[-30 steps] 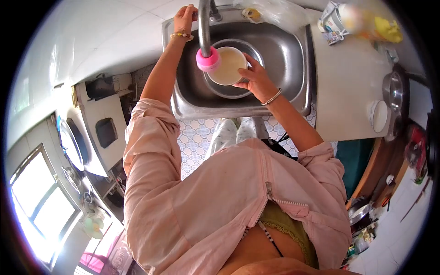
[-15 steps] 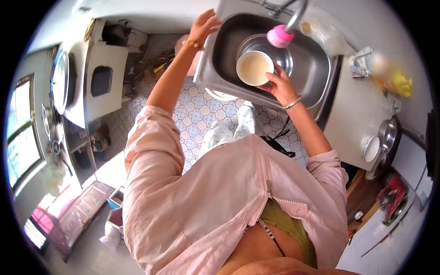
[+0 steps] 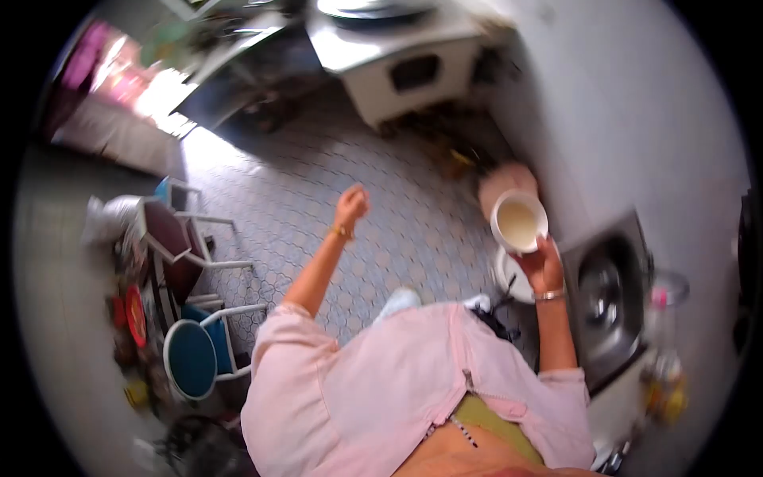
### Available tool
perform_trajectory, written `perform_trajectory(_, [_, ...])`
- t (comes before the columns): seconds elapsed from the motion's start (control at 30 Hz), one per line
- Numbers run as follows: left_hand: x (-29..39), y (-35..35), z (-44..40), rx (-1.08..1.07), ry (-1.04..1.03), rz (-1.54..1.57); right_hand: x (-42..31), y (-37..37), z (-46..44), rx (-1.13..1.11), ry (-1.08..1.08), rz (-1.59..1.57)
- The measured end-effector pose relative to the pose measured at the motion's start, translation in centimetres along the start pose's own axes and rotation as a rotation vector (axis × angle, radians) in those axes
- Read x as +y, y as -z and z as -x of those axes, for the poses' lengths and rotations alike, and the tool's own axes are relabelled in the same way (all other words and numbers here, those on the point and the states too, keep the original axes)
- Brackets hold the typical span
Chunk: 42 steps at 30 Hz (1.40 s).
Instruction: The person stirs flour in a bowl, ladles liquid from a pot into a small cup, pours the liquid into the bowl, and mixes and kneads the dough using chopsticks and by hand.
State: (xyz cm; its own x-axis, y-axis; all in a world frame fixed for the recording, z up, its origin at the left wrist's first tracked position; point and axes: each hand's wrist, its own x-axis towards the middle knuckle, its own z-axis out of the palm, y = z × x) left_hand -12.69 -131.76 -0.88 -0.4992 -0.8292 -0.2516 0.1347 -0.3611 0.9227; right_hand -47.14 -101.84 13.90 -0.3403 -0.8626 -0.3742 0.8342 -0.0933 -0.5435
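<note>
A white bowl (image 3: 513,241) with pale, cream-coloured contents is gripped at its near rim by my right hand (image 3: 544,266). The bowl is held level to the left of the metal sink, above the floor. My left hand (image 3: 351,208) hangs over the patterned floor in front of me, its fingers curled in with nothing seen in them; it is slightly blurred. Beneath the bowl and my right hand, partly hidden, is a white round lid or basin (image 3: 509,274). A pinkish round container (image 3: 509,181) stands just beyond the bowl.
The sink (image 3: 584,318) lies to the right, against the wall. A white stove-like unit (image 3: 413,79) stands ahead. Blue-seated stools (image 3: 191,359) and a dark red chair (image 3: 168,230) are at the left. Tiled floor (image 3: 318,171) stretches between them.
My view and body have turned left, away from the sink. The bowl has gone from above the sink to beside it, still in my right hand. My left hand's fingers have curled in.
</note>
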Motion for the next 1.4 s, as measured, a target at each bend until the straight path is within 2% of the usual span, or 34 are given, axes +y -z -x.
perform_trajectory(0.07, [1.8, 6.0, 3.2, 0.284, 0.054, -0.043, 3.1, -5.6, -4.1, -0.109, -0.074, -0.005])
perform_trajectory(0.17, [5.3, 14.0, 5.6, 0.458, -0.008, 0.006, 7.1, -13.0, -9.3, -0.228, -0.128, 0.062])
perform_trajectory(0.27, [7.8, 18.1, 5.8, 0.558, -0.085, 0.052, 10.2, -18.8, -15.1, -0.374, -0.218, 0.092])
perform_trajectory(0.43, [14.1, 22.3, 1.2, 0.542, -0.115, 0.046, 15.8, -29.1, -25.1, -0.596, -0.316, 0.194])
perform_trajectory(0.53, [16.2, 26.3, -2.1, 0.470, -0.142, -0.003, 20.0, -33.5, -31.6, -0.643, -0.376, 0.152])
perform_trajectory(0.67, [20.4, 32.8, -4.2, 0.574, -0.076, 0.014, 23.8, -41.0, -37.3, -0.725, -0.423, 0.158])
perform_trajectory(0.87, [20.9, 45.6, -4.2, 0.803, -0.025, 0.138, 29.9, -52.2, -46.4, -0.731, -0.486, 0.152])
perform_trajectory(1.0, [22.5, 56.8, -7.2, 0.909, 0.019, 0.176, 33.6, -57.8, -52.2, -0.734, -0.395, 0.204])
perform_trajectory(1.17, [30.7, 69.0, -18.8, 0.830, -0.033, 0.064, 37.4, -63.5, -59.1, -0.752, -0.280, 0.140])
perform_trajectory(1.23, [34.4, 71.9, -25.2, 0.633, -0.020, -0.016, 38.3, -65.5, -60.9, -0.664, -0.216, 0.150])
perform_trajectory(1.3, [38.7, 71.5, -31.8, 0.559, 0.011, -0.133, 38.9, -67.3, -62.7, -0.562, -0.160, 0.130])
perform_trajectory(1.4, [43.4, 70.8, -41.9, 0.326, -0.036, -0.160, 38.9, -69.6, -65.0, -0.448, -0.072, 0.182])
